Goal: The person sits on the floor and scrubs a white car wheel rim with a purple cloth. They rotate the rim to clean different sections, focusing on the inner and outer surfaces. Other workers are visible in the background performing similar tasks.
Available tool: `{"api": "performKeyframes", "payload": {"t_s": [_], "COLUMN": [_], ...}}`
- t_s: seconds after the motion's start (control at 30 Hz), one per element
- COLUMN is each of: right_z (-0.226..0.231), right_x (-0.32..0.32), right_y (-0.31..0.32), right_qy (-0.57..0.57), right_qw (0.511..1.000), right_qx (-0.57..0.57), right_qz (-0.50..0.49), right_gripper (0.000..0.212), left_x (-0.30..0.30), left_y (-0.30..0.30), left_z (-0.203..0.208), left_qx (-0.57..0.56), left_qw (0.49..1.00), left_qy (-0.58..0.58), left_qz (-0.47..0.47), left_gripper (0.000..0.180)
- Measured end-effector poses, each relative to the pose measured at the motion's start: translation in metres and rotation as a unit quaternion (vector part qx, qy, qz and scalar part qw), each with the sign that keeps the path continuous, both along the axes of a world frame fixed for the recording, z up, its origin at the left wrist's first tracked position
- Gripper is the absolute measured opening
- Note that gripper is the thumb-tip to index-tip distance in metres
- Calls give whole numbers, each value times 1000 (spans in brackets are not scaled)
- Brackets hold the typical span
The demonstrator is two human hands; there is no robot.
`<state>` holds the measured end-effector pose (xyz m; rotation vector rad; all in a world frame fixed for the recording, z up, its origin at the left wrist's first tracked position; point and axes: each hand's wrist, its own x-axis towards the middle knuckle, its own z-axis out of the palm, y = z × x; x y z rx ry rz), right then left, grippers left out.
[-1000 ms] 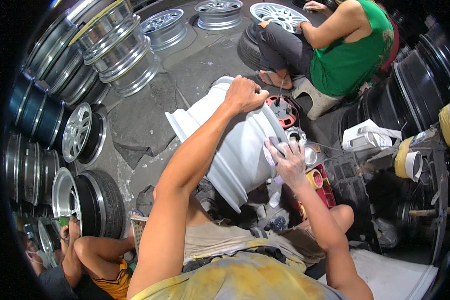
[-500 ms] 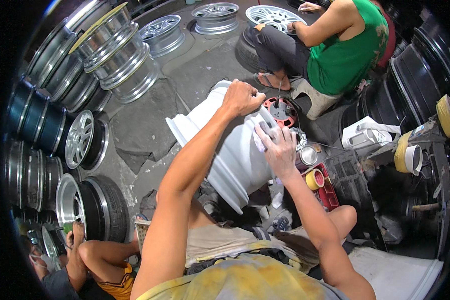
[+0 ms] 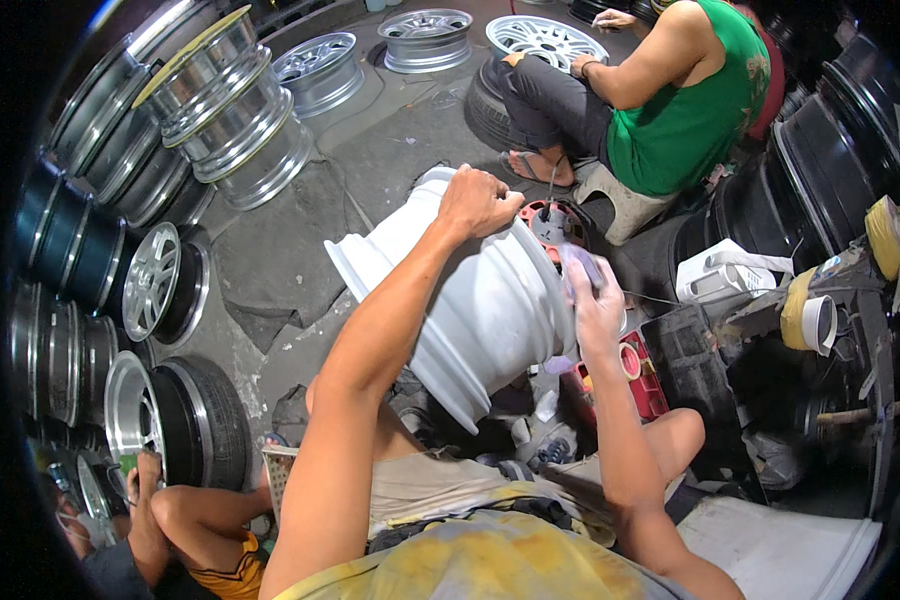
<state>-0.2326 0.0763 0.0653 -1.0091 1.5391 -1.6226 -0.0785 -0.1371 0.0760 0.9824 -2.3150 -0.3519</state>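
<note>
1. Near, a white wheel rim (image 3: 505, 300) lies tilted, its barrel facing up.
2. At its right edge, the right hand (image 3: 599, 295) grips a lavender pad (image 3: 574, 263); whether the two surfaces touch cannot be told.
3. The left hand (image 3: 478, 203) curls closed over the wheel rim's far edge.
4. Far right, a co-worker (image 3: 682, 115) in green sits by a silver multi-spoke wheel (image 3: 538, 37).

L head cam, fisheye, looks down & fwd, wearer's shirt (image 3: 470, 560) v. near, dark edges prob. unreadable.
</note>
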Motion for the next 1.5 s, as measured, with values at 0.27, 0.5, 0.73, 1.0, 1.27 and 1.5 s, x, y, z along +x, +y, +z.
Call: {"api": "performKeyframes", "payload": {"t_s": [0.27,0.5,0.73,1.0,1.27,1.5], "right_z": [-24,-18,-16,-22,-23,-9], "right_x": [3,25,34,48,53,59], "right_y": [23,27,18,20,-4,-6], "right_qy": [-85,316,300,301,393,408], "right_qw": [996,947,950,946,905,896], "right_qx": [-16,-53,-68,-24,-46,-38], "right_qz": [19,-32,-53,-119,-153,-174], "right_gripper": [10,22,27,22,29,31], "left_x": [-1,0,-2,-1,-2,-5], "left_y": [1,1,3,6,9,13], "left_z": [1,3,4,6,6,9], "left_qx": [4,12,5,1,-4,-12], "left_qw": [1000,1000,1000,1000,1000,1000], "left_qy": [0,-12,9,0,-7,-7], "left_qz": [-4,-3,-15,-16,-13,-15], "left_gripper": [42,43,43,43,42,43]}}
